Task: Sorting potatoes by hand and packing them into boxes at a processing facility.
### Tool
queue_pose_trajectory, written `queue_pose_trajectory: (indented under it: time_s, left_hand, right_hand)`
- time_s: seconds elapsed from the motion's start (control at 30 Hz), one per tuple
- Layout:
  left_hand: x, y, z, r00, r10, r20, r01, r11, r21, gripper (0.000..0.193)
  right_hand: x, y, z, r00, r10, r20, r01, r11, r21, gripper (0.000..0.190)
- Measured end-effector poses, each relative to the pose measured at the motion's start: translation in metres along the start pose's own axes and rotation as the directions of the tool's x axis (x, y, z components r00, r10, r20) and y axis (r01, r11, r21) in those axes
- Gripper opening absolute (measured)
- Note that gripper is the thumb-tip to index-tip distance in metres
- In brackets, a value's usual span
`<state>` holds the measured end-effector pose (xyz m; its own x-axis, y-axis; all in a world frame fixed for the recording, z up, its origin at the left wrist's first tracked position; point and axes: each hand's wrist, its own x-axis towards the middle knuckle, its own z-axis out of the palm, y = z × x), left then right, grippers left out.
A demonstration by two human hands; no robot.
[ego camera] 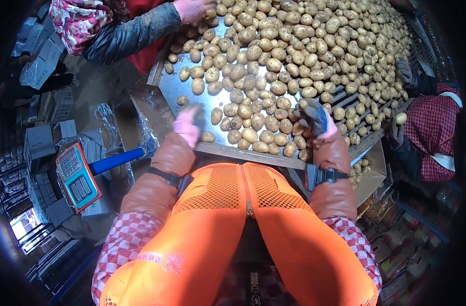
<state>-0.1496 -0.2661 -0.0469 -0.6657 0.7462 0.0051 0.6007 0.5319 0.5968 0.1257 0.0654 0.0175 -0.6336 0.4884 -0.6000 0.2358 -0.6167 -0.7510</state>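
Potatoes [258, 120] lie loose on a metal sorting table [175, 86], with a denser heap towards its far side. My left hand [189, 124], in a pink and grey glove, is over the table's left front corner and blurred by motion. Beside it lie a single potato [207, 136] and another, farther up, near its fingertips [182, 100]. At the right of the loose group, my right hand [318, 116], in a glove with a dark palm, has bent fingers against several potatoes. Whether it grips any of them I cannot tell.
A wooden rail [252, 154] edges the table before me. A co-worker's hand [194, 9] reaches in at the upper left; another's gloved hand [397, 132] is near a potato at right. A digital scale display [79, 178] stands at left, a cardboard box [374, 168] at right.
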Motion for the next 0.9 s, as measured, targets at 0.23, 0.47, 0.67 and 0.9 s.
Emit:
queue_pose_trajectory:
  time_s: [0.23,0.47,0.67,0.9]
  left_hand:
    - [0.049,0.117,0.025,0.808,0.455,0.375,-0.554,0.802,0.221,0.037]
    - [0.025,0.043,0.004,0.969,0.105,-0.225,-0.123,0.990,-0.069,0.025]
    - [0.018,0.044,-0.009,0.965,-0.252,-0.069,0.244,0.964,-0.107,0.033]
    - [-0.008,0.017,0.003,0.888,-0.411,-0.204,0.356,0.898,-0.259,0.032]
  right_hand:
    - [0.010,0.024,0.020,0.983,0.089,0.160,-0.131,0.953,0.274,0.023]
    - [-0.011,0.018,0.111,0.922,-0.315,0.227,0.360,0.475,-0.803,0.028]
    - [0.029,0.035,0.169,0.905,-0.079,0.418,0.406,-0.134,-0.904,0.036]
    - [0.049,0.044,0.185,0.938,-0.036,0.345,0.334,-0.179,-0.926,0.025]
